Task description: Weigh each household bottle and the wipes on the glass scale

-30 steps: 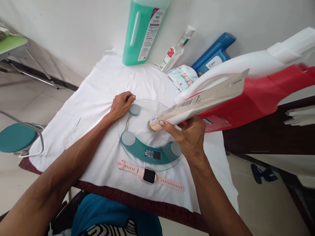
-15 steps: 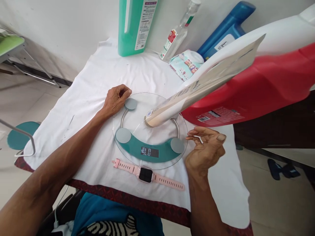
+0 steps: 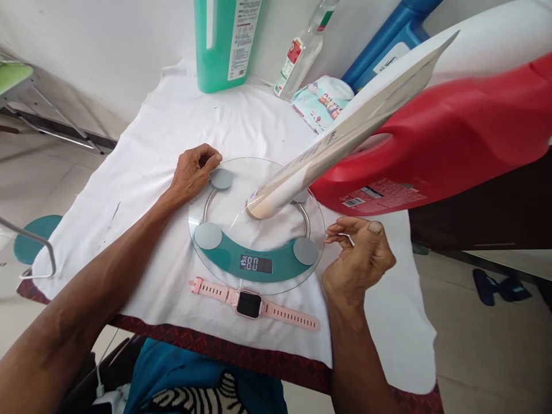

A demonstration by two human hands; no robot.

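Observation:
A round glass weighing scale [image 3: 254, 275] with a teal band and lit digits lies on the white cloth. Upright on its glass stands a beige and white pouch [image 3: 319, 158], its printed side seen at a steep slant. My left hand [image 3: 194, 171] rests at the scale's far left rim, fingers curled in and thumb tip by the glass, with nothing seen in it. Beside the right rim is my right hand [image 3: 360, 259], fingers loosely bent and apart, holding nothing; whether its fingertips touch the glass I cannot tell. A pink-strapped smartwatch [image 3: 249, 303] lies before the scale.
A red jug [image 3: 414, 155] stands close on the right, partly behind the pouch. Along the wall are a green bottle [image 3: 224, 52], a clear glass bottle [image 3: 297, 57], a wipes pack [image 3: 321, 103] and a blue bottle [image 3: 388, 43]. Slippers [image 3: 500, 286] lie on the floor.
The digits on the scale's display have changed. The whole view has shifted slightly, with things appearing a little further left and higher; both hands keep their places by the scale.

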